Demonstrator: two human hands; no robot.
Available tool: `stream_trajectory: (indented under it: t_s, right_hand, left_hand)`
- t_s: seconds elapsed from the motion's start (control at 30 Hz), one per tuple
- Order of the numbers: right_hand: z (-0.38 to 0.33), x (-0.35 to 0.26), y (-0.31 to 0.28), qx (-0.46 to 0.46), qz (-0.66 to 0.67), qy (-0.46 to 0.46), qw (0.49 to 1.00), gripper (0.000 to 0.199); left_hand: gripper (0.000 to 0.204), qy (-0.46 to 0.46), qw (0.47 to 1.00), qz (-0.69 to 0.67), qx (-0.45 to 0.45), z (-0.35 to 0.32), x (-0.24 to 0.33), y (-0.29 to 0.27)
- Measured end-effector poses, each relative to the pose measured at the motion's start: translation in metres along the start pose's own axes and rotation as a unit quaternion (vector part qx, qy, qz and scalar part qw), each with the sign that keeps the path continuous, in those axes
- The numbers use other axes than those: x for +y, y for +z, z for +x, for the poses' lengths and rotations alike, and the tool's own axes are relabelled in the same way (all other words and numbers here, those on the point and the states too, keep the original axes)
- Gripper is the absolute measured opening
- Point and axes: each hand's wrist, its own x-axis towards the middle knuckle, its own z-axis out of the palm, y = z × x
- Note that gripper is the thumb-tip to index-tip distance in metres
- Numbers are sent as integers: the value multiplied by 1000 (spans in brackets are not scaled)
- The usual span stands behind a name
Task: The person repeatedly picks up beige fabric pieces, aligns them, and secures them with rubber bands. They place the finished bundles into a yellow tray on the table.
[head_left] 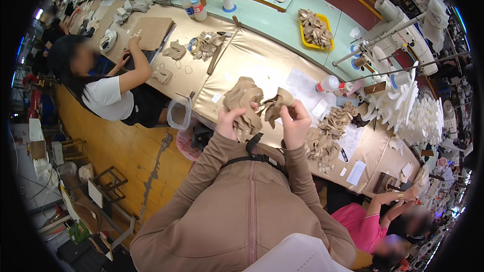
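Over the table's near edge, my left hand (230, 122) grips a thick stack of tan shoe-upper pieces (244, 93), its thumb pressed across the curved edges. My right hand (296, 125) pinches a tan shoe-upper piece (274, 106) between thumb and fingers, just right of the stack. That piece looks folded, and whether it is a single one cannot be told. To the right of my right hand lie loose heaps of similar tan pieces (322, 150) on white paper. Small dark thread snips (344, 154) rest beside them.
A yellow basket (332, 46) of tan pieces sits on the green table behind. Bottles (328, 83), a sewing machine (403, 43) and white shoe forms (393, 103) stand at right. Co-workers sit at left (111, 95) and lower right (355, 224). A clear bag (179, 114) hangs at the table's edge.
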Motion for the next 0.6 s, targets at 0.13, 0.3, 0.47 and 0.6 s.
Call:
stream_trajectory:
  t_s: [0.13,0.3,0.47,0.6]
  right_hand:
    - [8,28,-28,1,69,47,997,11]
    - [4,87,-45,-33,-12,45,998,13]
    - [-23,141,-54,-112,-16,93,989,19]
    - [-30,200,-64,-180,40,207,961,23]
  left_hand:
    - [32,32,999,-29,10,8,14,-34]
    - [21,57,997,5,61,4,23,-76]
    - [18,41,994,9,104,-8,20,-90]
    - [29,-10,992,67,103,-15,9,-97]
